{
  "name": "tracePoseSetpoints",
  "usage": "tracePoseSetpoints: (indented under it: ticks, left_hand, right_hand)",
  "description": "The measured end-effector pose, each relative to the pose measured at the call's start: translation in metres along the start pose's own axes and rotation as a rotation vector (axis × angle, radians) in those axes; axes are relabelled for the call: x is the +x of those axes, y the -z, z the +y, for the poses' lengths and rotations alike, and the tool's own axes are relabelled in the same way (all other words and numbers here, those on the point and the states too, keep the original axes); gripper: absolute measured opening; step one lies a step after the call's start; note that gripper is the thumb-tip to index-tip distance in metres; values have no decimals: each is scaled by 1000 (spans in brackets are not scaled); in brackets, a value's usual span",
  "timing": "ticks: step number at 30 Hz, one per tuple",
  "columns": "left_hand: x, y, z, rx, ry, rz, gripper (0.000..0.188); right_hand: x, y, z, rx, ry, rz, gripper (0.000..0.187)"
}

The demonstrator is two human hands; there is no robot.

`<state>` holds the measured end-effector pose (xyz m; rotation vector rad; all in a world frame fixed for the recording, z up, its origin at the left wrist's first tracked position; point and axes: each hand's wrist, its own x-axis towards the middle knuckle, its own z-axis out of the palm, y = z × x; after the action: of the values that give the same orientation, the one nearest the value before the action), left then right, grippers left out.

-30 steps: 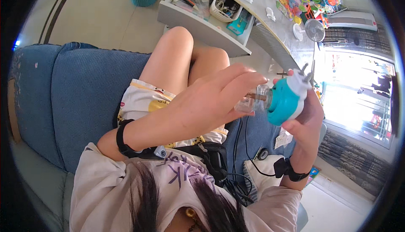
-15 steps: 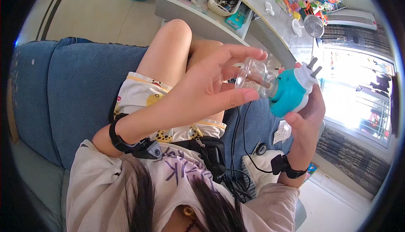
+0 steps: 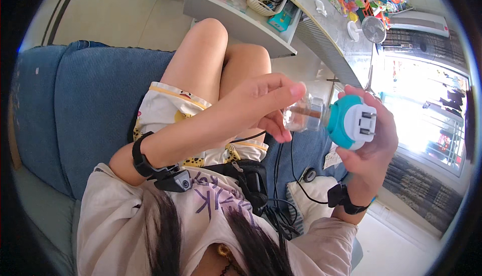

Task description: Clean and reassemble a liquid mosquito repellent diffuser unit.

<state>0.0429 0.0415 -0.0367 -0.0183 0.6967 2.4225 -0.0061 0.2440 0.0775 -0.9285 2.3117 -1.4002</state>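
Observation:
A teal-and-white plug-in mosquito repellent heater [image 3: 341, 120] is in my right hand [image 3: 375, 154], whose fingers and thumb wrap round its sides. Its two metal prongs face up toward me. A small clear refill bottle [image 3: 312, 120] with a brown wick rod inside sits at the heater's left, its neck against the teal part. My left hand [image 3: 263, 103] is at the bottle's base end, thumb above and fingers curled below it. How firmly those fingers press the bottle is partly hidden.
An open drawer [image 3: 236, 30] beyond my knees holds a white basket [image 3: 263, 0] and a teal box [image 3: 281, 21]. A small white fan [image 3: 373, 29] stands on the desk [image 3: 321, 30]. Black cables [image 3: 277, 175] run over the blue sofa [image 3: 110, 90] beside a black pouch [image 3: 241, 178].
The heater has turned so its prongs face me more, and both hands have dropped slightly. My left hand has rolled round the bottle, its thumb now on top.

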Motion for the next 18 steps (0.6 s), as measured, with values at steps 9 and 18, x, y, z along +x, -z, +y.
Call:
tracePoseSetpoints:
  ticks: [9, 18]
  left_hand:
    - [-2, -5, -8, 392, -163, -45, 49]
    - [4, 4, -12, -6, 197, -188, 59]
  right_hand:
    - [-2, -1, -3, -24, -144, 147, 74]
    - [0, -7, -15, -54, -129, 30, 71]
